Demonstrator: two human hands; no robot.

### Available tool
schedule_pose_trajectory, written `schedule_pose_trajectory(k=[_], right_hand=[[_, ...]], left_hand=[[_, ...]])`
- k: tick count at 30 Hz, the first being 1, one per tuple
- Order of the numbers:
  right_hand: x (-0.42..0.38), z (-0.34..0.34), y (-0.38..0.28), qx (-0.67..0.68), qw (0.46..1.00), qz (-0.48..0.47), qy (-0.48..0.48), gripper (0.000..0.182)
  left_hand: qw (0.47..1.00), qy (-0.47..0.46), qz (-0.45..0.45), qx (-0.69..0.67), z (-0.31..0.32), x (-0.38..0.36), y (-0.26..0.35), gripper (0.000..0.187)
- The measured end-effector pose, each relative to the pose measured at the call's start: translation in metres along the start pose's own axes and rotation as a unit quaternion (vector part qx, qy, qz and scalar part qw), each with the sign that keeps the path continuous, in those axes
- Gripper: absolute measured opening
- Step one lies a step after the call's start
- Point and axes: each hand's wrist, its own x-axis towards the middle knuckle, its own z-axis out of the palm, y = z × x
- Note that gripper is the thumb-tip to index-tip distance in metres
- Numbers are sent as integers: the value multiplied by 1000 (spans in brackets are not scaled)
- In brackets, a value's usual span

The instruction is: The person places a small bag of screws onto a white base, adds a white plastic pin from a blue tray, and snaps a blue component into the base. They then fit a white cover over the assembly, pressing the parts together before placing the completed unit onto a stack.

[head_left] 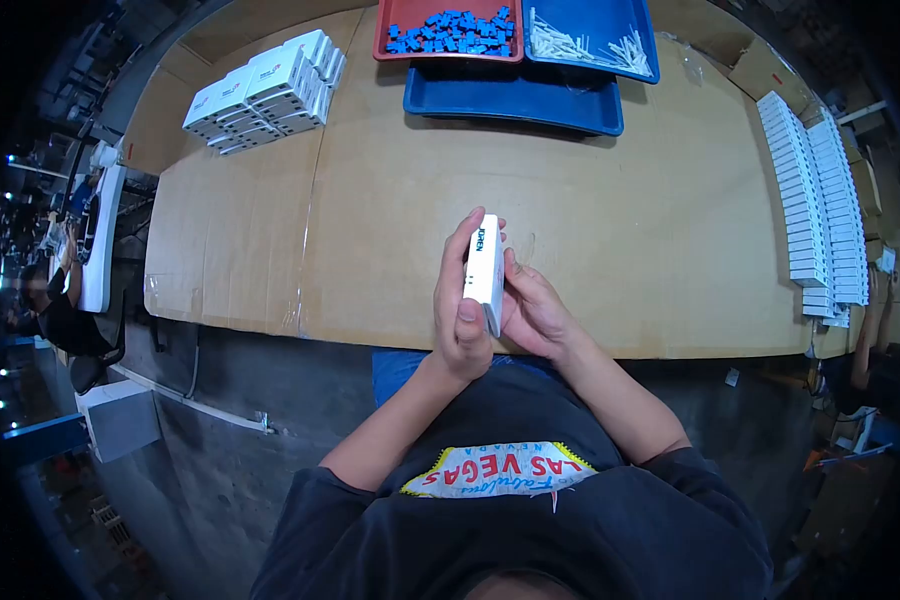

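Observation:
A small white box (484, 262) with dark lettering on its narrow side is held upright above the near part of the table. My left hand (455, 305) is closed round it, with the thumb on the near end and the fingers along the left side and over the far end. On the other side, my right hand (535, 308) grips the box's right face, its thumb pointing away from me. Some of the right fingers are hidden behind the box.
White boxes (268, 85) are stacked at the back left. Long rows of white pieces (795, 195) line the right edge. At the back are a red tray (450, 57) of blue parts, a blue tray (653, 45) of white sticks and another blue tray (515, 120). Other people sit at both sides.

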Motion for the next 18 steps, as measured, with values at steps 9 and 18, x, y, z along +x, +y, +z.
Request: schedule_pose_trajectory(k=[9, 18], right_hand=[[2, -2, -5, -82, 995, -17, 51, 40], [-21, 55, -3, -312, 935, -146, 88, 51]], left_hand=[[997, -21, 11, 71, -10, -4, -13, 104], [981, -10, 62, 183, -12, 3, -14, 106]])
